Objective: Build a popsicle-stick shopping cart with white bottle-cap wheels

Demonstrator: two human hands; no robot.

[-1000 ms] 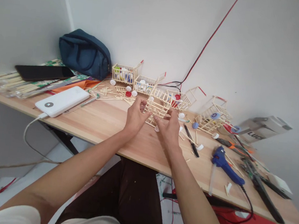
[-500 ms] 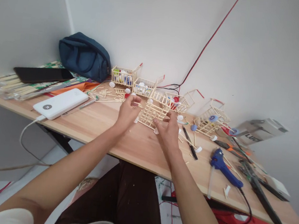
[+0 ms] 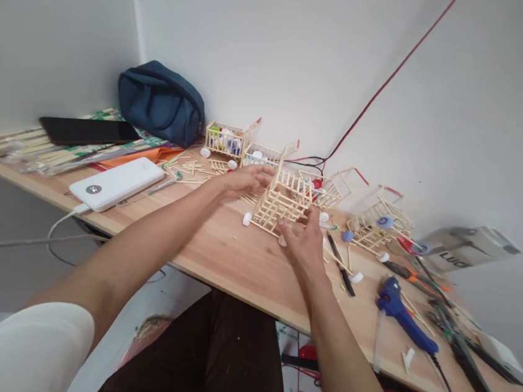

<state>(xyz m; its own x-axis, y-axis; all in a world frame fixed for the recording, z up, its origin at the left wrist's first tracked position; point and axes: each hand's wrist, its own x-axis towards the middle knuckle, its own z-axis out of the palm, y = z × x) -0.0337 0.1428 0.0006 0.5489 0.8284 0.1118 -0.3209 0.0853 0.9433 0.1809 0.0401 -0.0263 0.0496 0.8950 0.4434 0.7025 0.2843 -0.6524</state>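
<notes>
Stick cart (image 3: 281, 208) | beside left grip (image 3: 244, 182), loosely spread | against right grip (image 3: 306, 243), cannot tell if holding

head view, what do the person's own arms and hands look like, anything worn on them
The left hand and right hand are both bare, with no gloves. A plain white sleeve ends around the left elbow, leaving the left forearm uncovered. The right forearm is bare too; no sleeve shows there. No watch or cable is visible on either wrist.
</notes>
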